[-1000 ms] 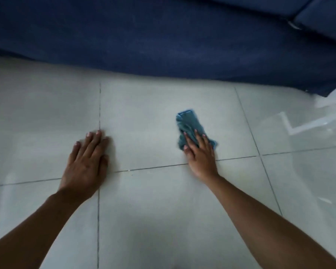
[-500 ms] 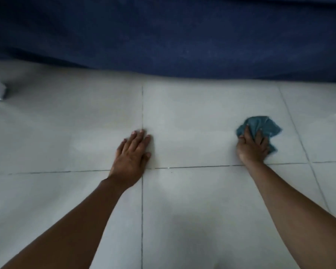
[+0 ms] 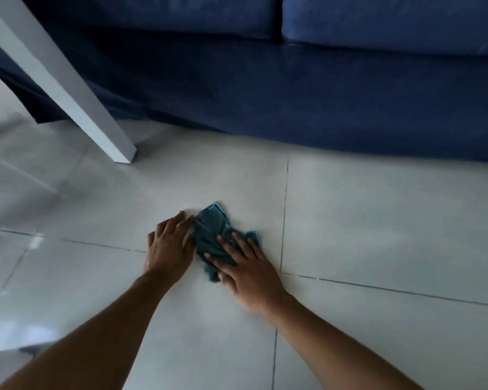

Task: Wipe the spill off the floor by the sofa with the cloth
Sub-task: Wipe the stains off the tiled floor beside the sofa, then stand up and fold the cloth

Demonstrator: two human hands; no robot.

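Head camera view, looking down at a pale grey glossy tiled floor (image 3: 378, 220) crossed by thin dark grout lines, with the base of a dark blue fabric sofa (image 3: 321, 102) running along its far edge. At the far left, a white square furniture leg (image 3: 68, 88) slants down to the floor just in front of the sofa. Near the middle of the floor lies a crumpled teal microfibre cloth (image 3: 212, 229), well short of the sofa base and just left of a grout line that runs toward the sofa. The right hand (image 3: 245, 268) rests on the near half of the cloth, palm down with fingers spread flat rather than clenched, likely to press the fabric against the tile so it soaks up liquid as it slides. The left hand (image 3: 169, 246) lies flat and released on bare tile, its fingertips touching the cloth's left edge; it seems placed to prop up the person's weight while leaning forward. No spill shows clearly on the shiny tiles, so how much wiping remains cannot be judged.
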